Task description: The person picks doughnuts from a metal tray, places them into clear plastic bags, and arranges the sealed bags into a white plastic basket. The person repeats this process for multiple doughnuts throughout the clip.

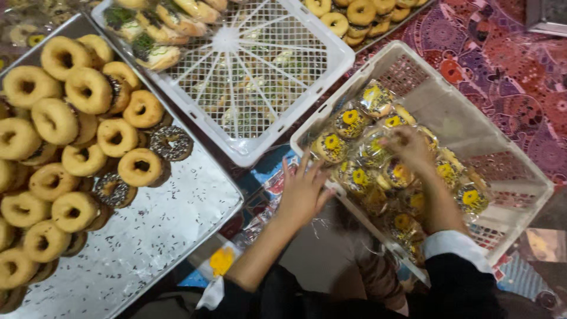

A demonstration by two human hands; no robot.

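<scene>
White crate (520, 171), right of frame: wrapped yellow-topped doughnuts (351, 124); right hand (407, 147) grasps one. Left hand (302, 192), fingers spread, rests at its rim. Metal tray (165, 230), left: plain doughnuts (88, 90).

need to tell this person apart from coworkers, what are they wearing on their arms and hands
Both hands, left hand and right hand, are bare, with no gloves. Each arm has a dark sleeve pushed up, with a white cuff showing at its edge.

Blurred right hand (407, 147), fingertips hidden among wrapped doughnuts (354, 177)
</scene>
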